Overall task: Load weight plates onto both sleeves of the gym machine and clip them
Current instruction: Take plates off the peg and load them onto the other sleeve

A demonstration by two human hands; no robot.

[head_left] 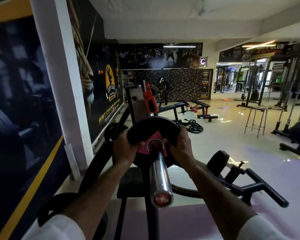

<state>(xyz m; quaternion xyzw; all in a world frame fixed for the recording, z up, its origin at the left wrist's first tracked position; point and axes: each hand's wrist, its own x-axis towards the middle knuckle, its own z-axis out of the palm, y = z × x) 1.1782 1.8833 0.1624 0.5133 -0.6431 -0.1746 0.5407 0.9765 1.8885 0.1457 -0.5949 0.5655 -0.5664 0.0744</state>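
Note:
A black weight plate (148,126) with a pink label around its hole sits threaded on the chrome sleeve (160,175) of the gym machine, which points toward me. My left hand (126,148) grips the plate's left rim. My right hand (179,146) grips its right rim. An orange clip-like part (150,101) sits on the machine beyond the plate. Another black plate (111,131) shows low behind my left hand, partly hidden.
A white pillar (64,84) and a postered wall stand close on the left. The machine's black handle bar (260,189) juts out at the right. Benches (196,105), a battle rope (194,127), a metal stool (255,120) and a person stand farther back.

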